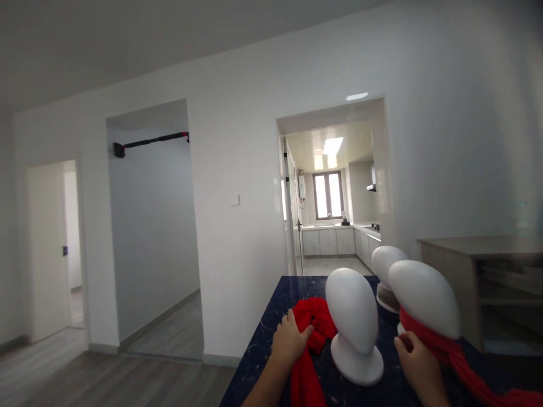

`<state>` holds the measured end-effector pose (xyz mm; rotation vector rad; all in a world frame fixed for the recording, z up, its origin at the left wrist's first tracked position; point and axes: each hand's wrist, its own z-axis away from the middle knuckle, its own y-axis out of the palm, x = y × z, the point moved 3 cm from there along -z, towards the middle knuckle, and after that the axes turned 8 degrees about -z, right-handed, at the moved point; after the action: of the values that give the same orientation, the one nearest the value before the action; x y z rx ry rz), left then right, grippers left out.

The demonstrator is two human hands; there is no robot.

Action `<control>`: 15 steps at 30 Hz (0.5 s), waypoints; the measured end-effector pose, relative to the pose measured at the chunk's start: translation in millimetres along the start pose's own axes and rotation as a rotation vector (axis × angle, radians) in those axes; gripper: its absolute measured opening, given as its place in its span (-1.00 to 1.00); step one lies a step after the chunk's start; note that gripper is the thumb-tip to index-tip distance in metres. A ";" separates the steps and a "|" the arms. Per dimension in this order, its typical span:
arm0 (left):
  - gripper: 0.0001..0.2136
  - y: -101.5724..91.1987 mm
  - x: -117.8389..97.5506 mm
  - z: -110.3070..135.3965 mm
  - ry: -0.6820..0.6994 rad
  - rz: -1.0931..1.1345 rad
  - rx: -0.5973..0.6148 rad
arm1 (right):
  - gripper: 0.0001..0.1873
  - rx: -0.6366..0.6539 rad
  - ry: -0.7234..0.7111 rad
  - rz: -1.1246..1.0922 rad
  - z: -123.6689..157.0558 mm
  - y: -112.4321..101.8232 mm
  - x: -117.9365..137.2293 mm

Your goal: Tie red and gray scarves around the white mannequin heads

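Observation:
My left hand [291, 341] is closed on a bright red scarf [316, 319], bunched on the table, with a long strip trailing toward me. Just right of that cloth, a white mannequin head [351, 311] stands upright on its round base, bare. My right hand [418, 362] has loosely curled fingers with a small gap between them, and nothing visible in them. It is beside a second white mannequin head [424, 297], which tilts and wears a darker red scarf [452, 353] around its neck. This scarf's tail runs off to the right.
Behind stands a third white head [386, 265] with a grey-brown wrap [387, 297] at its neck. All rest on a dark blue marbled tabletop [292, 288]. A wooden shelf unit [449, 282] stands to the right. Beyond the table, a doorway opens onto a kitchen [328, 240].

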<state>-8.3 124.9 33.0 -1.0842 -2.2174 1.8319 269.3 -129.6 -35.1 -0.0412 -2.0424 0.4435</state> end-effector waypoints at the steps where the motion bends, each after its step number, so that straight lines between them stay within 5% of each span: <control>1: -0.17 14.1 -7.4 -15.6 -0.073 -0.019 0.012 | -0.70 -0.001 -0.017 0.005 1.4 0.6 1.2; 4: -0.08 43.6 -18.6 -45.0 -0.207 -0.009 0.044 | -0.70 0.008 -0.041 0.050 4.6 3.3 -0.2; 7: -0.41 48.4 -8.4 -56.2 -0.208 0.093 0.056 | -0.70 0.029 -0.035 0.095 6.1 7.6 -4.4; 9: -0.67 39.9 6.6 -61.1 -0.184 0.204 0.094 | -0.70 0.030 -0.026 0.080 4.5 7.8 -5.5; 12: -0.73 17.3 30.7 -65.3 -0.172 0.434 0.194 | -0.68 -0.075 -0.006 0.005 -1.0 -6.5 0.1; 15: -0.77 -5.3 52.1 -55.7 -0.142 0.727 0.253 | -0.66 -0.269 -0.185 -0.023 7.5 -31.7 30.6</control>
<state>-23.7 199.8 34.4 -1.9177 -1.6831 2.4193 252.7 -154.7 -2.2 -0.1435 -2.2715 0.1601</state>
